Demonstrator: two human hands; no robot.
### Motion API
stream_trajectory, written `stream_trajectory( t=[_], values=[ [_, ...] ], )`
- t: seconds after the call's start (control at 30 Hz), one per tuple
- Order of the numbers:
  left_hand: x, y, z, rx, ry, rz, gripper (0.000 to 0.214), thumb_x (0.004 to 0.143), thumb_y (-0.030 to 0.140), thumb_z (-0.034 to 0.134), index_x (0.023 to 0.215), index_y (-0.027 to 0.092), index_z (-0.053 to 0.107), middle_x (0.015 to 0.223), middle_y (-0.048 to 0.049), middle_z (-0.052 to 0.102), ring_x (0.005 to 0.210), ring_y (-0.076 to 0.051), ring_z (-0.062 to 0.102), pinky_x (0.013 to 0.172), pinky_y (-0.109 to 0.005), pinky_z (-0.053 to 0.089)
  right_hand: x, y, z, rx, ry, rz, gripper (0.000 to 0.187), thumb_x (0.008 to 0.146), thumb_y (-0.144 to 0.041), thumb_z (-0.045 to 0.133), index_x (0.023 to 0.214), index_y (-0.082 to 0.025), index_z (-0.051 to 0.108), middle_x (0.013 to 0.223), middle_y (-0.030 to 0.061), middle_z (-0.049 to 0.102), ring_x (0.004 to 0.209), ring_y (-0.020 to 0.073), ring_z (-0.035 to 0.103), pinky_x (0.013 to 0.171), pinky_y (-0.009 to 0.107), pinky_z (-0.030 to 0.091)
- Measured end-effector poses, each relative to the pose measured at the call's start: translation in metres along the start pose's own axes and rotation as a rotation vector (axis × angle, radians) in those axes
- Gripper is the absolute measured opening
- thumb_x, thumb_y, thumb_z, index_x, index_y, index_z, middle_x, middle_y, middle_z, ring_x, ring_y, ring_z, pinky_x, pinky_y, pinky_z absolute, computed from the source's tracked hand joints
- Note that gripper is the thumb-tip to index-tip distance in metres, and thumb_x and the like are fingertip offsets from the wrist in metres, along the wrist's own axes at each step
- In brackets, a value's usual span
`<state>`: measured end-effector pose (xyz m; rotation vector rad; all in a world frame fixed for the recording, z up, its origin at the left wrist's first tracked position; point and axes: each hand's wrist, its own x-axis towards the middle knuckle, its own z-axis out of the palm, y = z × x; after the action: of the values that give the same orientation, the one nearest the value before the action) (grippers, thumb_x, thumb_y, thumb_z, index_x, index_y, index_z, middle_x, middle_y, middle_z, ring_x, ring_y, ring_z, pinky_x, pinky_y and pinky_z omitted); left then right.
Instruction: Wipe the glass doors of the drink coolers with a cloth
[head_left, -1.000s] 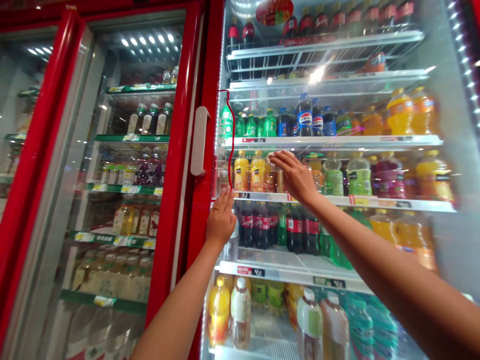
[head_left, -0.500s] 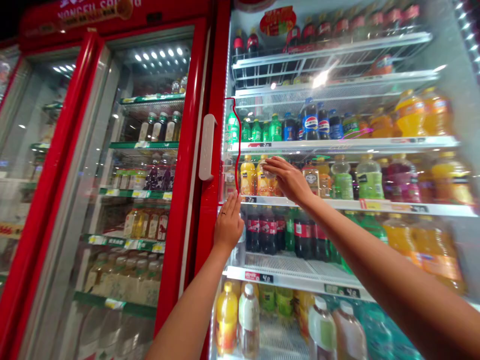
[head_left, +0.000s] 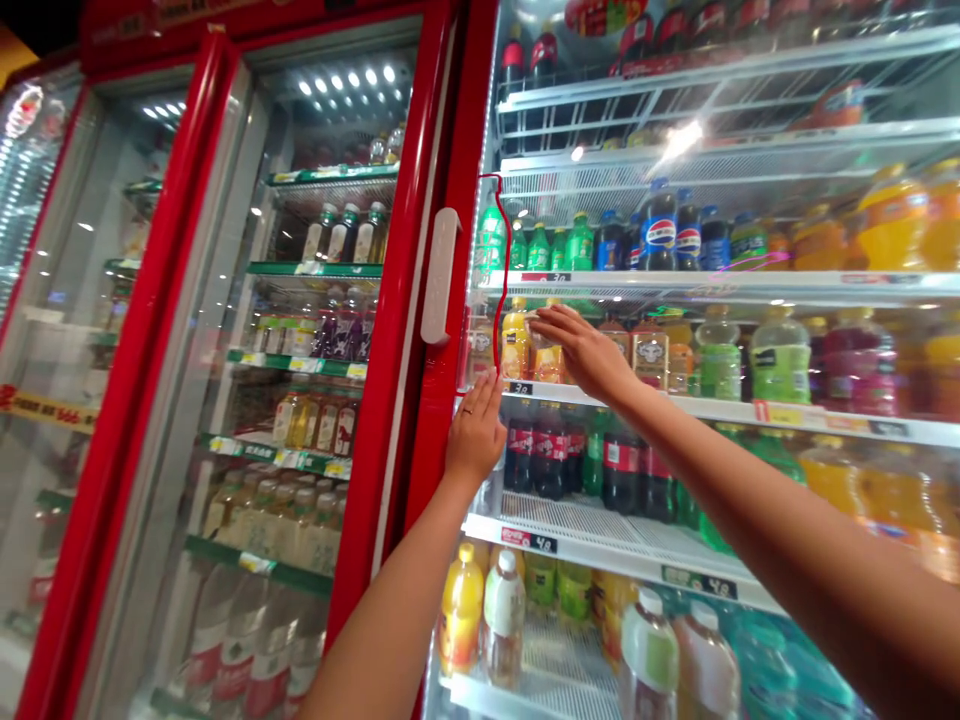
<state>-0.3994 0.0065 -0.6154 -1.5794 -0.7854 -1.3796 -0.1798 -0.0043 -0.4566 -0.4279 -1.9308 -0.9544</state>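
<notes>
I face an open drinks fridge. My left hand [head_left: 475, 432] lies flat, fingers stretched up, against the fridge's red frame [head_left: 457, 330] at its left edge. My right hand [head_left: 583, 349] reaches onto the third shelf [head_left: 750, 408], its fingers curled over the top of a small orange juice bottle [head_left: 547, 360]. A yellow juice bottle [head_left: 514, 345] stands just left of it. A brown-labelled bottle [head_left: 649, 352] stands to the right of my hand.
Cola bottles [head_left: 551, 450] fill the shelf below, green and Pepsi bottles [head_left: 661, 230] the one above. Large juice bottles [head_left: 462, 605] stand at the bottom. To the left is a shut red glass door [head_left: 225, 400] with a white handle [head_left: 439, 275].
The view has swung left, so the fridge sits further right in frame. My right hand has settled lower onto the small orange bottle's top. My left hand stays on the frame.
</notes>
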Motion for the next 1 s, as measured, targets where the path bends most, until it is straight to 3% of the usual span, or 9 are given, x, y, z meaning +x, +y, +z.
stream_trajectory(
  t=[0.13, 0.23, 0.33, 0.47, 0.57, 0.7, 0.8, 0.9, 1.0],
  values=[
    [-0.002, -0.002, 0.002, -0.003, 0.016, 0.0, 0.091, 0.094, 0.002, 0.047, 0.176, 0.024, 0.014, 0.176, -0.011, 0.04, 0.165, -0.025, 0.034, 0.134, -0.048, 0.04, 0.023, -0.013, 0.022, -0.026, 0.117, 0.147, 0.073, 0.094, 0.005, 0.038, 0.152, -0.031, 0.064, 0.166, -0.0003, 0.056, 0.162, 0.0283, 0.042, 0.131, 0.06, 0.044],
    [-0.003, -0.004, 0.003, -0.011, 0.006, 0.002, 0.091, 0.094, 0.003, 0.048, 0.176, 0.023, 0.017, 0.176, -0.0106, 0.041, 0.165, -0.026, 0.035, 0.134, -0.049, 0.04, 0.045, -0.029, 0.037, -0.02, 0.111, 0.18, 0.07, 0.096, 0.004, 0.038, 0.151, -0.029, 0.065, 0.166, 0.0028, 0.057, 0.161, 0.0299, 0.043, 0.132, 0.06, 0.044],
    [-0.003, -0.004, 0.003, -0.006, 0.007, 0.006, 0.089, 0.094, 0.004, 0.049, 0.176, 0.022, 0.019, 0.175, -0.0112, 0.042, 0.164, -0.026, 0.036, 0.133, -0.049, 0.042, 0.048, -0.037, 0.038, -0.009, 0.002, 0.045, 0.066, 0.097, 0.004, 0.04, 0.151, -0.026, 0.065, 0.165, 0.0041, 0.058, 0.161, 0.0273, 0.044, 0.13, 0.055, 0.047],
    [-0.002, -0.003, 0.003, 0.008, 0.028, 0.009, 0.09, 0.093, 0.002, 0.048, 0.176, 0.021, 0.018, 0.175, -0.0126, 0.043, 0.164, -0.027, 0.036, 0.132, -0.049, 0.043, 0.035, -0.029, 0.027, -0.038, -0.098, -0.118, 0.069, 0.094, 0.006, 0.046, 0.151, -0.028, 0.064, 0.164, 0.0008, 0.059, 0.16, 0.0239, 0.046, 0.13, 0.051, 0.048],
    [-0.002, -0.003, 0.003, 0.011, 0.029, 0.016, 0.09, 0.093, 0.002, 0.048, 0.176, 0.021, 0.017, 0.174, -0.0129, 0.044, 0.164, -0.027, 0.037, 0.132, -0.049, 0.043, 0.041, -0.026, 0.029, -0.065, -0.055, -0.072, 0.067, 0.097, 0.003, 0.047, 0.152, -0.031, 0.063, 0.163, 0.0, 0.06, 0.158, 0.0256, 0.047, 0.128, 0.054, 0.049],
    [-0.003, -0.002, 0.003, 0.004, 0.035, 0.016, 0.088, 0.092, 0.001, 0.048, 0.175, 0.019, 0.022, 0.172, -0.0132, 0.047, 0.163, -0.026, 0.039, 0.132, -0.048, 0.044, 0.068, -0.04, 0.046, -0.063, -0.004, 0.051, 0.061, 0.101, -0.001, 0.045, 0.152, -0.027, 0.065, 0.164, 0.0034, 0.059, 0.159, 0.0278, 0.046, 0.13, 0.054, 0.048],
    [-0.003, -0.001, 0.002, -0.002, 0.012, -0.002, 0.086, 0.09, 0.0, 0.048, 0.173, 0.015, 0.027, 0.172, -0.0146, 0.046, 0.163, -0.027, 0.038, 0.134, -0.05, 0.041, 0.078, -0.049, 0.053, -0.028, -0.049, -0.023, 0.059, 0.101, -0.001, 0.046, 0.15, -0.027, 0.066, 0.163, 0.0024, 0.06, 0.158, 0.0262, 0.047, 0.132, 0.051, 0.046],
    [-0.002, 0.001, 0.0, 0.001, -0.01, -0.013, 0.083, 0.091, 0.001, 0.048, 0.171, 0.014, 0.032, 0.172, -0.0144, 0.046, 0.164, -0.027, 0.038, 0.134, -0.049, 0.04, 0.072, -0.046, 0.047, -0.011, -0.119, -0.131, 0.061, 0.097, 0.003, 0.047, 0.146, -0.027, 0.069, 0.16, 0.0012, 0.063, 0.157, 0.0253, 0.05, 0.131, 0.051, 0.047],
    [-0.001, 0.001, -0.001, 0.005, -0.02, -0.014, 0.079, 0.093, 0.002, 0.048, 0.17, 0.015, 0.034, 0.172, -0.0131, 0.047, 0.163, -0.027, 0.039, 0.133, -0.048, 0.041, 0.064, -0.039, 0.04, -0.015, -0.142, -0.147, 0.068, 0.093, 0.009, 0.044, 0.142, -0.028, 0.071, 0.159, 0.0003, 0.064, 0.156, 0.0241, 0.051, 0.13, 0.05, 0.048]
  ],
)
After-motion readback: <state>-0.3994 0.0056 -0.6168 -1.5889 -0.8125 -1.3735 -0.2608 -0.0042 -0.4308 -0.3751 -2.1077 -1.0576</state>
